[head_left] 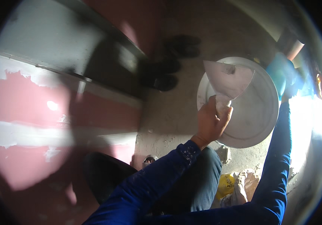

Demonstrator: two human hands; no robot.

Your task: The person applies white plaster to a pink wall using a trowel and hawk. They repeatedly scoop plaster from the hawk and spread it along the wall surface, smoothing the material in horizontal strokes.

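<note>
My left hand (210,122) is closed round the pale, white-smeared handle of a wide, fan-shaped putty knife (233,79). Its blade points away from me, over a round white basin (271,112) on the floor. Some small residue sits on the far part of the blade. The arm on my right stretches forward, past the basin's right side. At its end my right hand (289,90) is beside a teal-blue container (279,73); glare and blur hide its fingers and whatever contact they have.
Pink wall board (29,101) with white compound bands runs along the left. Dark footwear (163,81) lies beyond my knees. A crumpled paper bag (246,182) and a yellow package (226,183) rest near my right leg. A small metallic round thing (149,160) stands by my left knee.
</note>
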